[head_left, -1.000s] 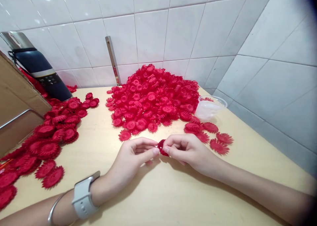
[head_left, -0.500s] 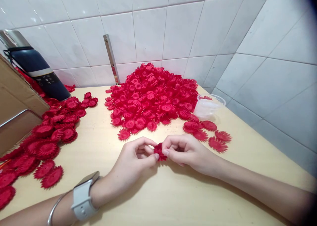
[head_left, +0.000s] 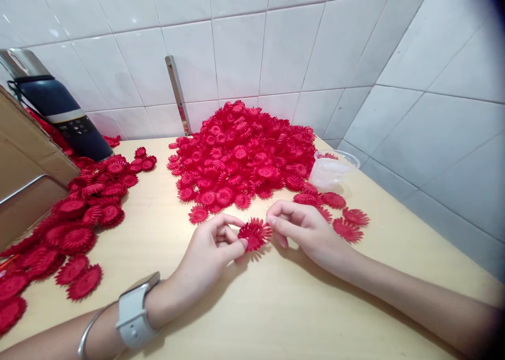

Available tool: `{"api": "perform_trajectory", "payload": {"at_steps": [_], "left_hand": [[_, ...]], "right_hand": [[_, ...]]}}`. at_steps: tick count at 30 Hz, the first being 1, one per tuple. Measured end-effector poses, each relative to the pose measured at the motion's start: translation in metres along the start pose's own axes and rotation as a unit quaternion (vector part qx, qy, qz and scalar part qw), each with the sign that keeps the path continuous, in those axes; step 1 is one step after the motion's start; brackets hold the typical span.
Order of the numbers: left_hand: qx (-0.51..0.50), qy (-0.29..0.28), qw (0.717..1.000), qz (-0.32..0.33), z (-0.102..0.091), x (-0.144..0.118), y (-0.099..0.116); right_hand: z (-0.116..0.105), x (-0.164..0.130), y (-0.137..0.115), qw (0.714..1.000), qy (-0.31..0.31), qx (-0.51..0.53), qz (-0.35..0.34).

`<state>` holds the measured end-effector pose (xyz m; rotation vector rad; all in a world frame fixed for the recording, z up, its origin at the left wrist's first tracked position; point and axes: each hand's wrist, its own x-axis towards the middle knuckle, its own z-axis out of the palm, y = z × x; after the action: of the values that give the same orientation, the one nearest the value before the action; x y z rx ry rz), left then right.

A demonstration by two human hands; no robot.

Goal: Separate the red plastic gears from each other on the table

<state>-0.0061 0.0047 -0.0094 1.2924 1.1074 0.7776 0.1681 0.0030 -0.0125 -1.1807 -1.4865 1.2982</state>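
Observation:
Between my two hands, just above the table, is a red fabric flower piece [head_left: 254, 235] with a fringe of narrow petals. My left hand [head_left: 216, 241] pinches its left edge between thumb and fingers. At the opposite side my right hand [head_left: 298, 226] has thumb and forefinger pressed together on a petal tip at the upper right edge. Behind the hands rises a large heap of similar red flower pieces [head_left: 240, 155]. A few loose red flower pieces [head_left: 347, 229] lie beyond my right hand.
On the left, more red flower pieces [head_left: 74, 236] spill beside a cardboard box [head_left: 31, 160]. A dark blue bottle [head_left: 71, 110] leans there. A clear plastic cup [head_left: 331, 170] lies right of the heap. White tiled walls [head_left: 236, 49] border the table [head_left: 244, 312].
My right hand has shifted slightly right and up, away from my left. The flower now shows its face, spread wider, where it was mostly covered by fingers.

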Motion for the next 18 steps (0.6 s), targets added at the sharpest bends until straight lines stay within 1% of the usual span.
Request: {"api": "perform_trajectory", "payload": {"at_steps": [3,5,9,11,13,14,15,18], "left_hand": [[0.012,-0.019,1.0,0.006,0.0001,-0.0016,0.0003],[0.019,-0.024,1.0,0.007,0.0001,-0.0027,0.0005],[0.007,-0.04,0.999,0.011,0.0003,-0.004,0.0],[-0.002,-0.048,0.999,0.013,0.0001,-0.0042,-0.0004],[0.002,-0.049,0.999,0.018,-0.0001,-0.0039,-0.0004],[0.005,-0.049,0.999,0.021,-0.0001,-0.0035,-0.0003],[0.006,-0.048,0.999,0.02,-0.0001,-0.0029,-0.0002],[-0.006,-0.036,0.999,0.017,0.0001,-0.0012,-0.0002]], "right_hand": [[0.0024,-0.0046,-0.0037,0.996,-0.045,-0.07,-0.026],[0.0047,-0.007,-0.0028,0.989,-0.061,-0.128,-0.048],[0.009,-0.0091,0.0014,0.952,-0.05,-0.269,-0.14],[0.0097,-0.0092,0.0023,0.939,-0.062,-0.289,-0.176],[0.0094,-0.0092,0.0024,0.939,-0.065,-0.28,-0.189],[0.009,-0.0093,0.0023,0.943,-0.049,-0.272,-0.188],[0.0085,-0.0094,0.0024,0.948,-0.018,-0.263,-0.179],[0.0065,-0.0088,0.0031,0.96,0.09,-0.232,-0.129]]}}
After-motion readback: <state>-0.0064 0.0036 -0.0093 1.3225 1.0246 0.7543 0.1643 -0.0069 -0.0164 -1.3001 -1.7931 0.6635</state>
